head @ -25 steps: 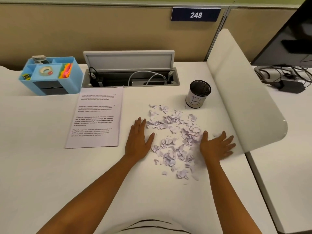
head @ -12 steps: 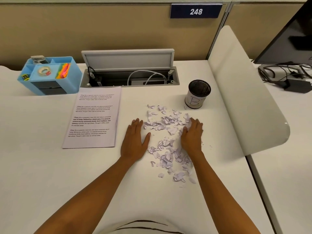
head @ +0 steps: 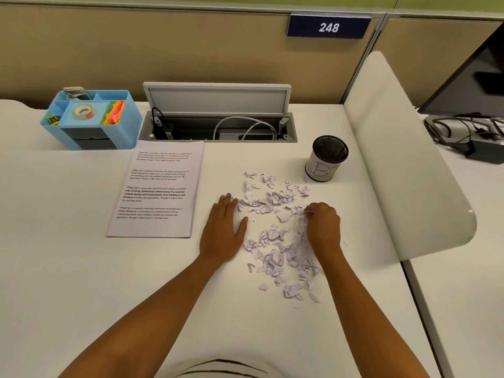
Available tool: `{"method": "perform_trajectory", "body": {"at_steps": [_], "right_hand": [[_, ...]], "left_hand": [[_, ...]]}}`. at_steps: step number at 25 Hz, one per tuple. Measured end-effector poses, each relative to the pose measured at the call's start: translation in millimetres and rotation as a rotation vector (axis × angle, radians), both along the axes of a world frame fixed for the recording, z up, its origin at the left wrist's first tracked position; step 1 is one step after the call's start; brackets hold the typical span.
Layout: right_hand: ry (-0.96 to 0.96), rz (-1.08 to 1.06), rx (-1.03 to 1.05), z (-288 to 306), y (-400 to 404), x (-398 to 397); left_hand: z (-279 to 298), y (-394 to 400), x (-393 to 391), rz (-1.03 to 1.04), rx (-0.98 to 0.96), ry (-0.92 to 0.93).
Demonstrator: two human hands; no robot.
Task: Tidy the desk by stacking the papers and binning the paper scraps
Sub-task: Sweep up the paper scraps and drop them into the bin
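Note:
Torn white paper scraps [head: 275,236] lie scattered on the white desk [head: 109,282] right of centre. My left hand [head: 222,230] rests flat on the desk at the left edge of the scraps, fingers straight. My right hand [head: 323,227] sits on the right side of the scraps with its fingers curled round some of them. A neat stack of printed papers [head: 156,189] lies to the left. A black mesh cup [head: 326,158] with a white label marked "B" stands behind the scraps.
A blue desk organiser [head: 90,120] with tape and sticky notes stands at the back left. An open cable tray [head: 218,126] is set into the desk behind the papers. A white curved divider [head: 403,159] bounds the right side; cables and a monitor lie beyond it.
My right hand swept left from the desk beside the divider onto the scraps and its fingers curled over them. The left hand stayed flat in place.

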State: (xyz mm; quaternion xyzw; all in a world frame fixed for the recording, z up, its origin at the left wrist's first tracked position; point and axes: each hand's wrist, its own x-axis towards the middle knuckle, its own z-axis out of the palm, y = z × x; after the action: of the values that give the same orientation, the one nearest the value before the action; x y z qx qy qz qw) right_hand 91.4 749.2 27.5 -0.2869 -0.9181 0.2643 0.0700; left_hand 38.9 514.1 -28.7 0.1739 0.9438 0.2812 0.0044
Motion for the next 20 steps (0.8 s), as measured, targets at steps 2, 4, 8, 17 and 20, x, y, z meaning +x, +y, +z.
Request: {"method": "perform_trajectory", "body": {"at_steps": [2, 4, 8, 17, 20], "right_hand": [[0.071, -0.061, -0.172, 9, 14, 1], [0.075, -0.065, -0.347, 19, 30, 1], [0.049, -0.013, -0.705, 42, 54, -8], [0.211, 0.001, -0.734, 97, 102, -80], [0.083, -0.019, -0.251, 100, 108, -108]], "left_hand": [[0, 0, 0, -0.005, -0.010, -0.003], [0, 0, 0, -0.006, -0.013, -0.006], [-1, 0, -1, -0.007, -0.004, 0.001], [0, 1, 0, -0.003, 0.007, 0.005], [1, 1, 0, 0.006, 0.001, 0.009]]}}
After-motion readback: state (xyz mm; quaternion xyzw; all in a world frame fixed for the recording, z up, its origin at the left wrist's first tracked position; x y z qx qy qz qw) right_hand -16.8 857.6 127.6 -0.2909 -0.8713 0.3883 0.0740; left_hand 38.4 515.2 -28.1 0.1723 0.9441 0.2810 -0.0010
